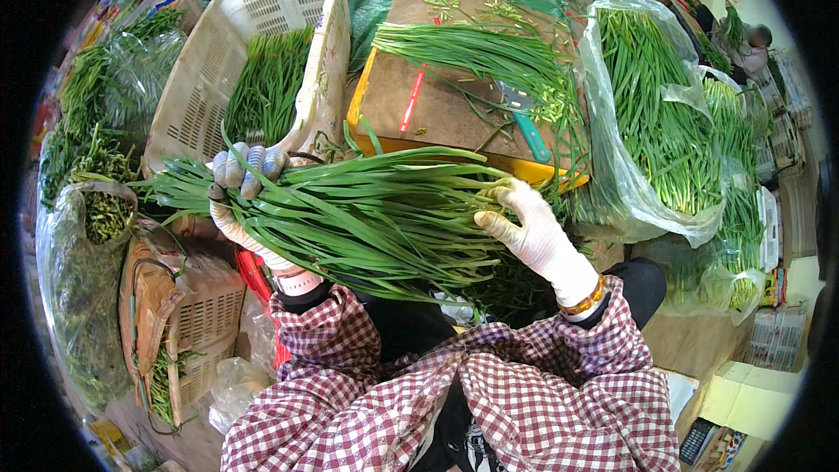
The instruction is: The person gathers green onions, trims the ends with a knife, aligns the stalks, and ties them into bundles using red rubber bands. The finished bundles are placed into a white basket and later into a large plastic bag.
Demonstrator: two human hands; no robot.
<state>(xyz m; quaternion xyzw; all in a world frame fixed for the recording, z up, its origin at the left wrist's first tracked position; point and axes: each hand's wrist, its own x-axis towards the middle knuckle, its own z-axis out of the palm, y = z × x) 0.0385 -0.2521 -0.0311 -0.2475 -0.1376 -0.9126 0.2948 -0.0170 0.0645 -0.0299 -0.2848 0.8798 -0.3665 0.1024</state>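
Observation:
My left hand (249, 174), in a striped knit glove, is closed around a large bunch of flat green leaves, likely garlic chives (380, 210), near its leafy end. My right hand (524, 219), in a pale glove, is at the stem end, with its thumb and fingers apart and the fingertips at the stems. Beyond the bunch is a brown board (387, 95) with a yellow edge. Another chive bunch (472, 49) lies across it, beside a scraper-like tool with a teal handle (529, 134), a red strip (412, 101) and scattered cut stem pieces.
A white plastic crate (328, 72) holding tied chives (269, 85) stands left of the board. Clear plastic bags of chives (655, 111) stand right. A bag of greens (85, 288) and a worn crate (210, 314) sit at lower left. Another person (750, 52) is far off at right.

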